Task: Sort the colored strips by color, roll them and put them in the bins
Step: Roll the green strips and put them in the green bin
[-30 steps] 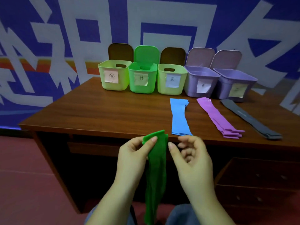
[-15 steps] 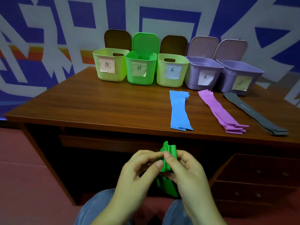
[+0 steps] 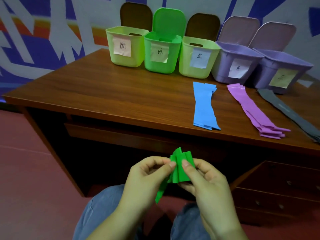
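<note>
Dim, even indoor light is falling from above, leaving the wooden desk (image 3: 110, 94) top softly lit and its underside sinking into near-black shadow. Wide-angle distortion is bowing the desk edge and leaning the bins (image 3: 162, 54) outward. Fine detail is appearing soft and slightly smeared throughout.

bins (image 3: 162, 54) 5 (lids up) | strip piles (image 3: 204, 108) 3 | green strip (image 3: 180, 170) 1

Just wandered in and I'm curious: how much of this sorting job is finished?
Sorting looks done: blue strips, purple strips and grey strips lie in separate piles. In hand: the left hand and right hand hold a part-rolled green strip. Left: rolling those piles and binning them; the bins' contents aren't visible.
</note>
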`<state>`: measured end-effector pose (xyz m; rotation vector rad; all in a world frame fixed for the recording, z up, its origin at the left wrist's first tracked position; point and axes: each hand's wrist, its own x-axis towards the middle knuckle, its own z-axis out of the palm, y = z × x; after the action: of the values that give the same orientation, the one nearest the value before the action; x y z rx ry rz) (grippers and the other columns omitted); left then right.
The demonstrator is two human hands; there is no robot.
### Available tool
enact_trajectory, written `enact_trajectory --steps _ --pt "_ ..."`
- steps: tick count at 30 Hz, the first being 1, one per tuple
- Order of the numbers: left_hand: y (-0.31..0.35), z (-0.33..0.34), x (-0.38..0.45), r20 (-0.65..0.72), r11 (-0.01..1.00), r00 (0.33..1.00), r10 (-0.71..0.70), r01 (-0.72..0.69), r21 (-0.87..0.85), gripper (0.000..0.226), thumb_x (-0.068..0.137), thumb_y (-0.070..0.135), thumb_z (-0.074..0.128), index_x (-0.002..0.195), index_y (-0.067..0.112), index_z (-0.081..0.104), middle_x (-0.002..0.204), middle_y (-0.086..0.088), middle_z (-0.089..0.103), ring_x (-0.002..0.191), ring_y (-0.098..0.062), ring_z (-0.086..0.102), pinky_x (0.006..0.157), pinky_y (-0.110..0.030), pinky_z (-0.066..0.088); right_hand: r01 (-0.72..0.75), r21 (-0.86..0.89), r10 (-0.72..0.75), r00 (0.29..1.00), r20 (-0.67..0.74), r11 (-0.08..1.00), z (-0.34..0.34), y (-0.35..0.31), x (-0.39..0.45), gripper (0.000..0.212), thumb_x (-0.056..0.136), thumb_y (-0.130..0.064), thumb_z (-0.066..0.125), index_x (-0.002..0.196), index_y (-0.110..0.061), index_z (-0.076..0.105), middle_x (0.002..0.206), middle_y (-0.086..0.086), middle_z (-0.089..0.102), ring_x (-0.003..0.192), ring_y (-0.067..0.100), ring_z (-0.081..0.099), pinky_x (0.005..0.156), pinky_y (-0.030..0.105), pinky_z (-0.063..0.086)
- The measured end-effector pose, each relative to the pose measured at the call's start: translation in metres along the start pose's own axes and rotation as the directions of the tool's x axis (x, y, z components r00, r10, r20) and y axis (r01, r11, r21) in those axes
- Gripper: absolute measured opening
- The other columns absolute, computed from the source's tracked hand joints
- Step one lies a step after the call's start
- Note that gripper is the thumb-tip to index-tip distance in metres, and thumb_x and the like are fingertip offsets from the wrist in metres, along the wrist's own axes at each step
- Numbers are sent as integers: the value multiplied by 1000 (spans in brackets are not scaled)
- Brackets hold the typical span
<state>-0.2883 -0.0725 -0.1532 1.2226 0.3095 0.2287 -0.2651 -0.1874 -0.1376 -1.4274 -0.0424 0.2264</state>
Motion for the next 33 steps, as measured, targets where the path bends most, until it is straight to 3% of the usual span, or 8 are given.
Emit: enact_trajectory --steps 6,12,14,17,19,21,28,33 --pt "6 -9 6 -15 988 994 -110 108 -110 12 83 2 59 73 7 63 48 2 58 44 -2 55 48 -11 47 22 -39 -24 999 -47 999 -2 3 10 15 89 -8 57 80 -9 70 76 10 73 72 17 70 58 22 55" --pt "6 -8 7 -7 995 997 -79 78 -57 2 72 10 67 73 8 66 60 -3 66 56 -10 61 59 -21 50 54 -105 -58 998 -28 993 4 5 11 15 86 -11 63 76 -15 74 77 9 73 75 22 70 70 34 56" --pt "3 -6 6 1 995 996 -86 86 -53 9 66 16 68 73 9 67 63 -5 67 60 -13 61 62 -25 49 56 -124 -59 998 -19 991 7 5 10 17 85 -12 64 77 -22 75 78 6 74 77 21 70 74 37 55" --pt "2 -3 5 1 995 996 -87 87 -42 11 64 19 70 70 10 68 64 -7 67 62 -16 59 63 -27 47 55 -150 -60 998 -29 987 8 6 9 19 85 -11 64 76 -22 75 76 4 74 75 17 70 74 37 55" --pt "2 -2 4 6 996 997 -82 82 -26 3 73 11 68 73 8 67 60 -3 66 58 -12 58 57 -21 46 49 -158 -56 998 -39 986 7 7 9 18 85 -10 64 74 -18 75 76 4 74 75 16 70 74 36 56" --pt "1 -1 4 2 997 997 -74 74 5 3 79 7 66 77 6 67 57 0 65 52 -6 57 51 -16 44 57 -172 -65 997 -41 983 6 8 7 17 85 -9 63 75 -18 73 76 2 74 74 14 70 72 33 56" --pt "-1 -2 5 -7 995 995 -98 98 7 4 80 8 66 77 6 67 57 -2 62 50 -6 55 48 -15 46 146 -258 -164 985 -52 955 2 9 6 15 84 -9 66 77 -20 72 73 -1 74 71 12 71 63 24 55" --pt "0 3 2 19 989 990 -140 141 -53 5 82 3 63 77 4 63 56 -1 64 48 -6 58 49 -16 47 57 -166 -61 998 -13 984 5 7 5 27 86 -3 62 69 -21 73 70 2 73 66 10 69 57 21 55"
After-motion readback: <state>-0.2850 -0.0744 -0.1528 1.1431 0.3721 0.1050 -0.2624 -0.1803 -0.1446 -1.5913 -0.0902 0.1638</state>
